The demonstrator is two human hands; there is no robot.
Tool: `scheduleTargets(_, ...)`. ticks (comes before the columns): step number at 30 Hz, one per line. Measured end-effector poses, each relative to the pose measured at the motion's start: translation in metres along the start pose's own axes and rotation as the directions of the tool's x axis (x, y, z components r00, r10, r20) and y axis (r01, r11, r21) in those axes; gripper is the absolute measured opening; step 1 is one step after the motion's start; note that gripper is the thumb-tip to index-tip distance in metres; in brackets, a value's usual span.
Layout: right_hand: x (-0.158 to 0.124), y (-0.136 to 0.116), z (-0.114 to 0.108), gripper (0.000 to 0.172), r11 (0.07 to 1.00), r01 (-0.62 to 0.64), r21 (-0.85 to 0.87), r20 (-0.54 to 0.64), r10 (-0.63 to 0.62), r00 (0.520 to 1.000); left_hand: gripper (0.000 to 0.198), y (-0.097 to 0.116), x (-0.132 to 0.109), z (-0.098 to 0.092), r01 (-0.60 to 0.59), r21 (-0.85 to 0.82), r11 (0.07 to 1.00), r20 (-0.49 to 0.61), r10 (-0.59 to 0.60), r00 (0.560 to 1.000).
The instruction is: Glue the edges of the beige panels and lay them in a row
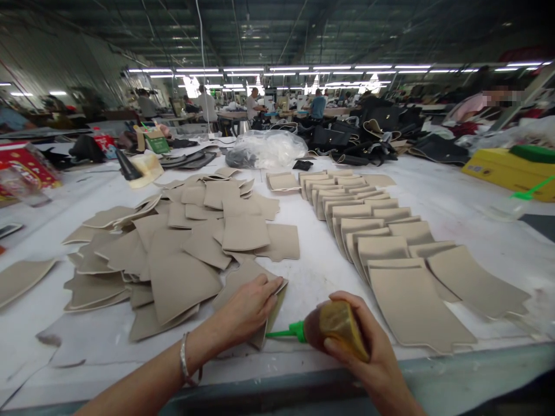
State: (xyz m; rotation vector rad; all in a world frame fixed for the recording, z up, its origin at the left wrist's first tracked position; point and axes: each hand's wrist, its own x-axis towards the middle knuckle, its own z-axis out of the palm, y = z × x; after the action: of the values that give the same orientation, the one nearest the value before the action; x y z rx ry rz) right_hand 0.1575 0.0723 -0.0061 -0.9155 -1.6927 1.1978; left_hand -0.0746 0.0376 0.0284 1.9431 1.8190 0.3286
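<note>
My right hand [375, 352] is wrapped round a squeeze bottle [333, 329] of amber-brown liquid, tilted on its side with its green nozzle pointing left. The nozzle tip meets the near edge of a beige leather-like piece [240, 276]. On that piece lies my left hand [251, 306], its fingers closed together at the right edge; the thumb is hidden. Left of it spreads a loose pile of similar beige pieces [182, 277]. To the right, more pieces [416, 300] overlap in a long row running away from me.
At the back are a clear plastic bag [264, 147] and a heap of black bags [347, 136]. A yellow box [498, 167] stands at the right, a red box [28, 167] at the left. A black cone [127, 166] leans back left. Several people work in the distance.
</note>
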Motion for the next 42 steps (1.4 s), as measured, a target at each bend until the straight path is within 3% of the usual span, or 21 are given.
scheduleTargets(3,0.000,0.003,-0.002,0.049,1.000,0.009,-0.018,-0.035,-0.010,0.999,0.041,0.001,0.000,-0.001,-0.001,0.014,1.000,0.007,0.001,1.000)
scheduleTargets(7,-0.001,0.004,-0.002,0.050,0.995,-0.011,0.099,0.088,0.003,0.996,0.041,0.002,0.000,-0.002,0.000,0.025,1.000,0.010,-0.001,1.000)
scheduleTargets(12,0.003,0.006,-0.008,0.048,0.998,0.054,-0.035,0.040,-0.053,0.998,0.042,0.003,0.001,-0.002,0.006,0.042,0.999,0.030,-0.007,1.000)
scheduleTargets(18,0.001,0.007,-0.007,0.048,0.995,0.063,0.083,0.129,-0.073,0.989,0.042,0.000,0.002,0.001,-0.001,0.059,0.998,0.023,-0.001,1.000)
scheduleTargets(22,0.001,0.010,-0.008,0.048,0.996,0.087,-0.001,0.062,-0.086,0.994,0.042,-0.001,0.001,0.001,-0.007,0.055,0.998,0.024,0.006,1.000)
scheduleTargets(28,-0.005,0.003,-0.002,0.049,0.991,-0.004,0.136,0.114,-0.011,0.993,0.043,0.001,0.001,0.001,0.001,0.055,0.998,0.025,-0.002,1.000)
scheduleTargets(33,-0.002,0.002,-0.006,0.048,0.998,-0.015,0.069,0.030,0.012,0.999,0.043,0.001,0.002,0.002,0.003,0.050,0.999,0.024,-0.004,1.000)
scheduleTargets(39,-0.004,0.005,0.000,0.050,0.984,0.022,0.175,0.116,-0.043,0.992,0.042,0.002,0.002,0.001,0.012,0.043,0.999,0.033,-0.014,0.999)
scheduleTargets(42,0.000,0.012,-0.005,0.049,0.995,0.018,0.100,0.092,-0.027,0.995,0.042,0.001,0.002,0.002,0.007,0.036,0.999,0.030,-0.008,1.000)
